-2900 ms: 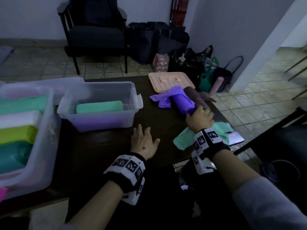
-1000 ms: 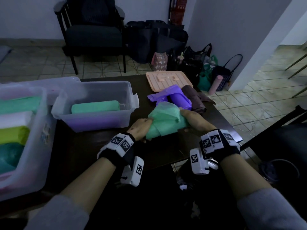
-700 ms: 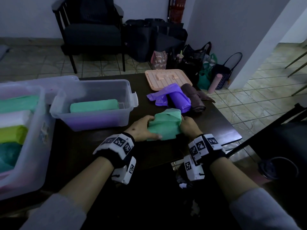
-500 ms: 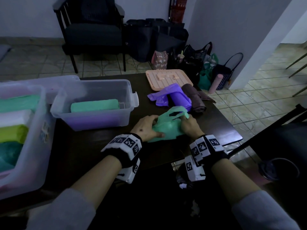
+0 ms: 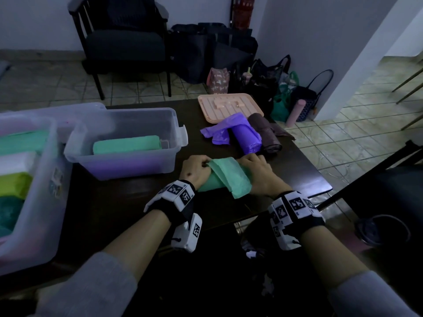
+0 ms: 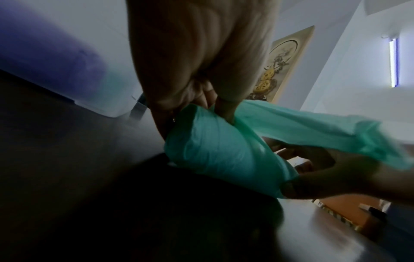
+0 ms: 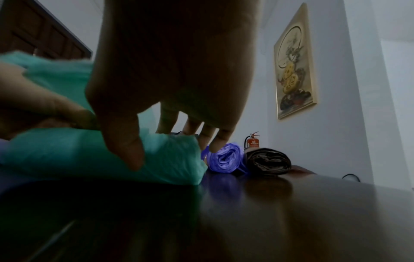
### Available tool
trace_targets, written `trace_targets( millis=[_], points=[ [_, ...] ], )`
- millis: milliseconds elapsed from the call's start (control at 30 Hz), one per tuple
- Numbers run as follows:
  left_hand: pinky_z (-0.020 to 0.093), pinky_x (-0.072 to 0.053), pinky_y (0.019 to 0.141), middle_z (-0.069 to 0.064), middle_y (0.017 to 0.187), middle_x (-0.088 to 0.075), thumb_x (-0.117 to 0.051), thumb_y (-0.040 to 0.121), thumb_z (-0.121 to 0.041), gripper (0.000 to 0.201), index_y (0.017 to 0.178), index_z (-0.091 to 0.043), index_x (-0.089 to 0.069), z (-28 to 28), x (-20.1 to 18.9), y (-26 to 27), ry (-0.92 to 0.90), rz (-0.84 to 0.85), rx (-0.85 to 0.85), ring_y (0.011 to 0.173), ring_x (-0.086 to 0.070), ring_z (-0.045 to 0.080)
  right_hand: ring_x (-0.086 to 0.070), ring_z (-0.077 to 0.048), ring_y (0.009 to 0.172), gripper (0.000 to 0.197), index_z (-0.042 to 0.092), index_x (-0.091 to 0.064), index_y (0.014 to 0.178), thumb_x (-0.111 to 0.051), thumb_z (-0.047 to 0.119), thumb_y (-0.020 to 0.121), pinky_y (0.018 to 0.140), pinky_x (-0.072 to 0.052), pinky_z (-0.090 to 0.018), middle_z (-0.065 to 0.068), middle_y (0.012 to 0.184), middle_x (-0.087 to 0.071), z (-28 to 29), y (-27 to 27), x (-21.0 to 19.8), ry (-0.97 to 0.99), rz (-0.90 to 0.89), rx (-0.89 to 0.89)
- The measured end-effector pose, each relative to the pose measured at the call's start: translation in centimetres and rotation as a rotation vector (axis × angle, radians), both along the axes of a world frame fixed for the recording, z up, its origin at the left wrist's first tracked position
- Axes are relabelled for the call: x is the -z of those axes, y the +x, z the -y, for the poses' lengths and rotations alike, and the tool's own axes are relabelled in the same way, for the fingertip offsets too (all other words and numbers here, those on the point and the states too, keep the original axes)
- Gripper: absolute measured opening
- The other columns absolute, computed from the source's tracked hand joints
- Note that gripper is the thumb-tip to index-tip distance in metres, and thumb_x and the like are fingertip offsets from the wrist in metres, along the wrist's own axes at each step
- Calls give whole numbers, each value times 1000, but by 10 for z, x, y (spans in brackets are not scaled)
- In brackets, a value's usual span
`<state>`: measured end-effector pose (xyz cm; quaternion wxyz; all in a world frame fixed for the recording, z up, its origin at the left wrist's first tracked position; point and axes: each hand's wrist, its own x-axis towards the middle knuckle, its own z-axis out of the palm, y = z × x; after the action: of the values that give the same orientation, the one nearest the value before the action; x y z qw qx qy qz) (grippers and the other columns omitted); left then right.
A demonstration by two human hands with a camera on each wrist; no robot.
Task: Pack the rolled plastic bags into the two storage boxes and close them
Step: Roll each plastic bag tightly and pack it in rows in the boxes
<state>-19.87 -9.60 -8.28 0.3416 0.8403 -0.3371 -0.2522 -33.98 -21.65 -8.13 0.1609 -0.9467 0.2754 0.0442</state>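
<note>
Head view: both hands hold the green bag roll (image 5: 225,177) on the dark table (image 5: 128,202), just beside the small clear box (image 5: 128,143); its loose flap could unwind if the left hand (image 5: 195,170) or right hand (image 5: 258,172) eases

Left wrist view: curled fingers (image 6: 224,106) pinch the crinkled, soft roll's end

Right wrist view: thumb (image 7: 125,141) and fingers clamp the other end, the purple roll (image 7: 224,159) lying near

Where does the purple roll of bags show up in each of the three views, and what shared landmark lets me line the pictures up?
Head: purple roll lies on the table beyond the right hand, beside the brown roll.
Left wrist: not in it.
Right wrist: purple roll seen end-on, right of centre, past the fingertips.
Shared landmark: the green roll that both hands hold appears in all three.
</note>
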Motion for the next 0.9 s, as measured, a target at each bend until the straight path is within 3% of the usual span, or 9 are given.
trace_targets(
  millis=[100, 267, 367, 467, 533, 633, 733, 800, 900],
  points=[
    [22, -38, 85, 10, 123, -62, -44, 94, -15, 31, 118, -14, -63, 5, -6, -2, -67, -41, -89, 114, -55, 26, -36, -27, 117, 65, 21, -46, 135, -71, 26, 75, 92, -31, -32, -4, 131, -41, 1, 1, -4, -80, 34, -10],
    [39, -44, 98, 21, 126, -57, -43, 96, -25, 39, 120, -1, -60, 19, -6, 3, -114, -249, -318, 117, -52, 37, -36, -27, 116, 67, 16, -46, 130, -72, 35, 72, 86, -29, -34, -5, 127, -42, -2, -3, -6, -227, -16, -57],
    [47, -47, 96, 21, 125, -58, -47, 87, -50, 62, 121, 1, -57, 32, 7, 10, -177, -475, -449, 113, -57, 37, -38, -26, 114, 63, 15, -48, 123, -72, 35, 68, 83, -28, -35, -5, 123, -44, -7, -5, -4, -275, -38, -123],
    [49, -42, 101, 18, 132, -53, -27, 76, -72, 92, 131, -2, -48, 46, 29, 21, -191, -584, -461, 120, -53, 36, -44, -30, 106, 63, 19, -55, 116, -74, 31, 58, 83, -33, -41, -8, 112, -50, -16, -8, 0, -318, -43, -190],
    [49, -38, 105, 17, 136, -50, -19, 61, -77, 104, 133, -8, -48, 48, 36, 24, -214, -616, -443, 124, -50, 35, -41, -28, 105, 64, 22, -56, 116, -73, 30, 54, 86, -35, -43, -6, 113, -51, -23, -6, 1, -318, -30, -256],
    [48, -39, 105, 18, 135, -51, -27, 62, -62, 92, 132, -7, -50, 48, 44, 28, -272, -592, -417, 123, -50, 35, -38, -23, 114, 66, 26, -47, 128, -67, 33, 65, 93, -29, -37, -1, 120, -46, -35, 0, 0, -269, -102, -291],
    [49, -50, 93, 19, 118, -61, -45, 79, -17, 48, 121, 4, -54, 32, 9, 12, -195, -602, -347, 105, -61, 36, -40, -23, 112, 59, 25, -48, 122, -66, 33, 67, 91, -29, -35, 0, 115, -47, -41, 4, 0, -251, -123, -281],
    [46, -53, 87, 21, 111, -63, -50, 78, 0, 41, 119, 5, -55, 28, 2, 7, -139, -598, -282, 98, -63, 36, -43, -23, 111, 56, 22, -48, 120, -66, 33, 68, 90, -30, -34, 0, 113, -50, -43, 7, 2, -210, -141, -279],
    [38, -53, 84, 18, 112, -64, -66, 79, -5, 40, 117, 1, -59, 28, -1, 5, -71, -579, -215, 101, -63, 32, -45, -23, 111, 62, 24, -48, 127, -67, 33, 69, 91, -34, -35, -2, 116, -50, -44, 9, 2, -164, -181, -291]
  ],
)
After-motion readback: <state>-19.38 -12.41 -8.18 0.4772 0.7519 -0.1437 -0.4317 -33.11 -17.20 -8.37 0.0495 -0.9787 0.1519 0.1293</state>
